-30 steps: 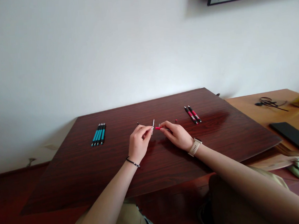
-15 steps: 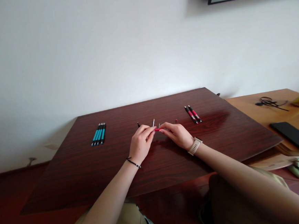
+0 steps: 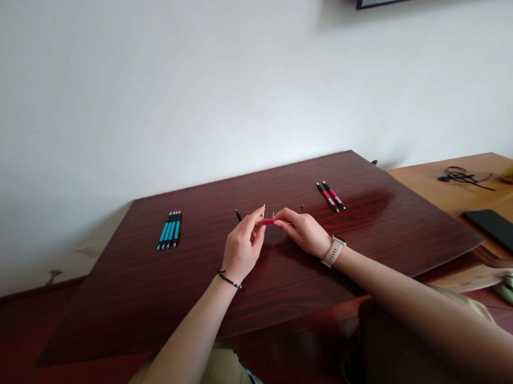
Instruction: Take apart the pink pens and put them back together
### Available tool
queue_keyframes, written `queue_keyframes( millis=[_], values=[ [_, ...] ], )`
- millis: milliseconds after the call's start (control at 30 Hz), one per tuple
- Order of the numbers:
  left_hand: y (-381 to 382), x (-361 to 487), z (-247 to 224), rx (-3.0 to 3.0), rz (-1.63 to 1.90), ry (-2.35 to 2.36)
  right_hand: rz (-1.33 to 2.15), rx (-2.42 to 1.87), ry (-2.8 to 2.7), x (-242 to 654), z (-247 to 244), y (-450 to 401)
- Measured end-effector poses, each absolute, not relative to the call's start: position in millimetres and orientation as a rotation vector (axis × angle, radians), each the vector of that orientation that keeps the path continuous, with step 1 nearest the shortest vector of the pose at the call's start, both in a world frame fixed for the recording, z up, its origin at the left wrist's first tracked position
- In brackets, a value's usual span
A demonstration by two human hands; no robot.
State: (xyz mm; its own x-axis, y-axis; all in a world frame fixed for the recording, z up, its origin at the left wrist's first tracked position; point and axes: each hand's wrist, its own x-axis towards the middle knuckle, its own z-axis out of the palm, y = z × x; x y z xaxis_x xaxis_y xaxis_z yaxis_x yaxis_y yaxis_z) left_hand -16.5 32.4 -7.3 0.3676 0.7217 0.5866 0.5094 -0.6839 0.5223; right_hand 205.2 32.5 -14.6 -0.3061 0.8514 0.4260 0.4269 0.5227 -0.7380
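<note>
Above the middle of the table, a red pen barrel [image 3: 269, 220] lies crosswise between my two hands. My right hand [image 3: 306, 232] pinches its right end between thumb and fingers. At its left end is my left hand [image 3: 241, 240], closed around the tip with the index finger raised a little. A thin white refill [image 3: 264, 211] shows just behind the left fingertips, partly hidden. Beyond my hands lie a black pen part [image 3: 239, 215], a small metallic piece that looks like a spring [image 3: 273, 214], and a small red piece [image 3: 302, 207].
Several blue-and-black pens [image 3: 169, 230] lie side by side on the left of the dark wooden table [image 3: 194, 297]. Two red-and-black pens [image 3: 331, 196] lie at the right. A lighter table [image 3: 419, 179] adjoins, bearing a black cable [image 3: 462, 174] and a dark flat object [image 3: 504, 236].
My left fingers have shifted on the barrel's left end, the index finger lifting and more of the black pen part showing. My right hand stays almost still on the barrel.
</note>
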Motion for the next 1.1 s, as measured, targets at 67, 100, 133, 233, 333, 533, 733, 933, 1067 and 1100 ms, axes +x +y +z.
queue_keyframes(
  millis=[67,100,133,233,333,533,733,933,1067,1100],
  values=[
    [31.8,-16.0,-7.3,2.355,1.214,1.075,0.714,-1.017,-1.828,203.4,-12.8,31.9],
    [31.5,-15.7,-7.1,2.358,1.203,1.066,0.786,-0.995,-1.752,202.4,-11.1,31.8],
    [31.1,-15.5,-6.8,2.367,1.19,1.06,0.892,-0.958,-1.655,201.7,-9.0,32.0],
    [30.2,-15.3,-5.8,2.404,1.157,1.053,1.324,-0.744,-1.273,202.2,-0.1,33.7],
    [29.2,-15.2,-4.2,2.435,1.144,1.034,1.591,-0.539,-0.915,206.2,8.8,36.2],
    [27.0,-14.8,-0.6,2.504,1.099,1.041,1.671,-0.438,-0.666,208.5,8.7,37.6],
    [31.7,-15.3,-8.6,2.643,0.988,1.226,1.642,-0.435,-0.649,205.9,6.9,34.8],
    [36.8,-15.2,-20.0,2.724,0.838,1.344,1.729,-0.533,-0.842,198.8,-0.2,35.0],
    [37.6,-14.9,-21.9,2.764,0.723,1.384,1.745,-0.537,-0.877,192.1,-3.8,35.7],
    [37.4,-14.7,-21.7,2.774,0.704,1.394,1.733,-0.533,-0.874,191.0,-3.9,35.8]
  ],
)
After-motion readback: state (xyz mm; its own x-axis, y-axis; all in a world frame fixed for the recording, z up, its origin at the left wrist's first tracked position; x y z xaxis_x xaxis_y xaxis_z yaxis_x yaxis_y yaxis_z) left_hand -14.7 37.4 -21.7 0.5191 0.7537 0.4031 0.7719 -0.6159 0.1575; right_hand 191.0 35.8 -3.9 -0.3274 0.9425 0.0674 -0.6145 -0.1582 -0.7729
